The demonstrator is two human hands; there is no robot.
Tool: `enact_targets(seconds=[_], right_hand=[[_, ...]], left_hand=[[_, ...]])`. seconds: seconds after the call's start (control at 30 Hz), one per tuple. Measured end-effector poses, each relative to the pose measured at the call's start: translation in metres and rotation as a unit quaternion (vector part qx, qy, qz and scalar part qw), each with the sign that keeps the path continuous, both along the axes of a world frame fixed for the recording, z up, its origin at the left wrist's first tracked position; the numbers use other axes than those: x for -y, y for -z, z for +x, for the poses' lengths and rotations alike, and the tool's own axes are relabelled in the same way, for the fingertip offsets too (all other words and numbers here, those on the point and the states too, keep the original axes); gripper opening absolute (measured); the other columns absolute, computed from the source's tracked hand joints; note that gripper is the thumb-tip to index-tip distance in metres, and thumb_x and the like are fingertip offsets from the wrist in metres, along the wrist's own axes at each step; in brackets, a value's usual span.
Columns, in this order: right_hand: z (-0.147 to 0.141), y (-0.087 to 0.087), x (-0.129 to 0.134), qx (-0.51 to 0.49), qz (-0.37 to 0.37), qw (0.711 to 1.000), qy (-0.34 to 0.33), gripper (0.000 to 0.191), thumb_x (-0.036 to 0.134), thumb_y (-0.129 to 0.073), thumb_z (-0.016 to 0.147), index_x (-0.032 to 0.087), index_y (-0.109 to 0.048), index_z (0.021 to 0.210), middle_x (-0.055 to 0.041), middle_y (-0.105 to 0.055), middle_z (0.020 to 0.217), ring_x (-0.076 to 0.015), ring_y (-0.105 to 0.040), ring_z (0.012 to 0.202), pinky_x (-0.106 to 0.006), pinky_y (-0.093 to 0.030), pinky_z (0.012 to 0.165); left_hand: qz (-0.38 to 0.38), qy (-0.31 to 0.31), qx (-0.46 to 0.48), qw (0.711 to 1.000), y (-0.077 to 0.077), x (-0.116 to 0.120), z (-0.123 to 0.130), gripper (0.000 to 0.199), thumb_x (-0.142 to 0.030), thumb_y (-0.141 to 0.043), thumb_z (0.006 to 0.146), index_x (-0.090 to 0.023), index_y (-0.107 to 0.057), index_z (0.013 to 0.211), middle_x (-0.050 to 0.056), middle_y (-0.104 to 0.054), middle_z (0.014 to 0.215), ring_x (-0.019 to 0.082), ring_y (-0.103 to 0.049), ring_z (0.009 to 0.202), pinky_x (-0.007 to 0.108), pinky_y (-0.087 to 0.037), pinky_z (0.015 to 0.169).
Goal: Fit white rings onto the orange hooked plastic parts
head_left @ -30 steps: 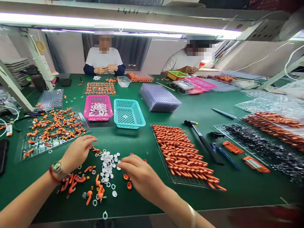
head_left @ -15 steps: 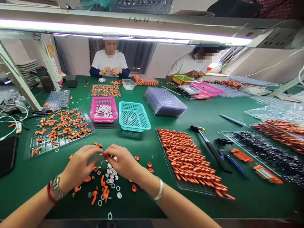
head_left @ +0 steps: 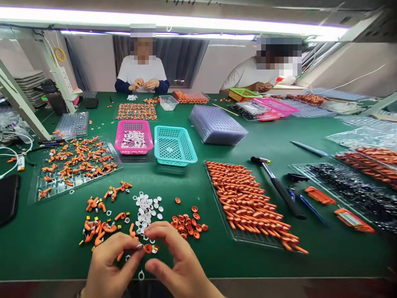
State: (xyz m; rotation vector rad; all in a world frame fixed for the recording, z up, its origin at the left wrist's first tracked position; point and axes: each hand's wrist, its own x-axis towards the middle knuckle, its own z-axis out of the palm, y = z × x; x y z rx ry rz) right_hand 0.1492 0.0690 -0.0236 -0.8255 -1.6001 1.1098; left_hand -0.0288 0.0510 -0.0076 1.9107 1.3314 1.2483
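Observation:
My left hand (head_left: 116, 258) is closed in a pinch near the table's front edge. Its fingertips grip a small orange earbud piece (head_left: 148, 248) with a silvery bit on the finger side. My right hand (head_left: 178, 256) is just beside that piece, thumb and forefinger spread apart around it. Beyond my hands lie white round discs (head_left: 148, 209), loose orange earbud parts (head_left: 99, 225) to the left, and orange cup-shaped shells (head_left: 186, 219) to the right. A white ring (head_left: 141, 275) rests near the edge.
A pink basket (head_left: 117, 145) holds white pieces beside a turquoise basket (head_left: 194, 155). Trays of orange earbud parts (head_left: 77, 161) and orange stems (head_left: 245, 198) flank the work area. A hammer (head_left: 282, 192) lies at right. Two people (head_left: 141, 72) sit across the table.
Both hands have come down and nearer to me, uncovering the piles. The right hand's fingers have spread, while the left pinches the orange piece. The view has tilted down slightly.

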Motion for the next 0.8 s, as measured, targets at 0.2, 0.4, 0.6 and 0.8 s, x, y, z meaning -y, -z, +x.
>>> enact_targets(seconds=[0.2,0.4,0.6,0.8], right_hand=[[-0.010,0.018,0.015,-0.052,-0.054,0.997,0.016,0.021,0.024,-0.074,0.084,0.023,-0.062,0.101,-0.0020,-0.070,0.088,-0.0165,-0.069,0.077,-0.024,-0.058,0.073],[-0.013,0.026,0.021,-0.074,-0.085,0.992,0.059,0.034,0.017,-0.074,0.080,0.026,-0.056,0.108,0.0007,-0.068,0.085,-0.0156,-0.070,0.076,-0.023,-0.059,0.072],[-0.011,0.020,0.022,0.046,0.039,0.993,0.100,0.020,0.011,-0.065,0.082,0.024,-0.058,0.097,-0.0003,-0.068,0.079,-0.0157,-0.069,0.065,-0.023,-0.058,0.062],[-0.013,0.013,0.019,0.132,0.177,0.965,0.140,0.028,0.003,-0.051,0.083,0.023,-0.058,0.102,-0.0038,-0.073,0.077,-0.0174,-0.068,0.063,-0.025,-0.056,0.058]], left_hand=[[-0.116,-0.011,0.077,0.990,0.006,0.012,0.005,0.011,-0.016,-0.068,0.082,-0.023,-0.073,0.077,0.000,-0.076,0.072,0.017,-0.072,0.065,0.021,-0.056,0.061],[-0.091,-0.030,0.075,0.993,0.012,0.016,0.010,0.014,-0.014,-0.065,0.082,-0.026,-0.072,0.082,-0.001,-0.075,0.075,0.016,-0.070,0.066,0.022,-0.055,0.062],[-0.018,-0.021,0.001,1.000,0.019,0.017,0.006,0.019,-0.009,-0.065,0.083,-0.027,-0.068,0.090,-0.003,-0.074,0.080,0.014,-0.070,0.070,0.021,-0.056,0.066],[0.074,-0.036,-0.050,0.995,0.022,0.019,0.008,0.022,-0.006,-0.065,0.084,-0.024,-0.066,0.096,0.000,-0.072,0.082,0.016,-0.068,0.075,0.024,-0.056,0.071]])
